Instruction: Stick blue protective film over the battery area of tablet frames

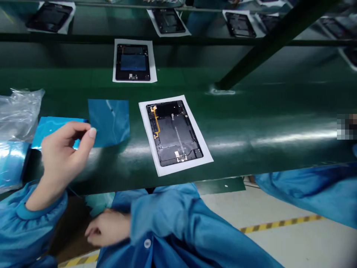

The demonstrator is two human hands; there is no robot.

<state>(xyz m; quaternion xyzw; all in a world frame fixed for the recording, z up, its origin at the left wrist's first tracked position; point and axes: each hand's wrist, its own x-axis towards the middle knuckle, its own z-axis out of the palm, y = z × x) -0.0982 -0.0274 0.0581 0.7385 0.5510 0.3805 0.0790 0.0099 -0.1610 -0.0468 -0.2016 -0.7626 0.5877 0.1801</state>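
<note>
My left hand (65, 152) pinches the edge of a thin blue film sheet (110, 121) between thumb and forefinger, above the green bench. Under that hand lies a stack of brighter blue film (52, 126). My right hand (108, 227) is down in front of my body, below the bench edge, its fingers curled in and slightly blurred; nothing shows in them. On the bench to the right of the film, an opened tablet housing (174, 136) with an orange flex cable lies on a white sheet (199, 145).
A second housing with a blue film patch (133, 62) lies farther back. Clear plastic bags (19, 111) are at the left. A green post (251, 61) rises from the bench. More housings line the back shelf (169, 20). A co-worker's blue sleeve (312, 190) is at right.
</note>
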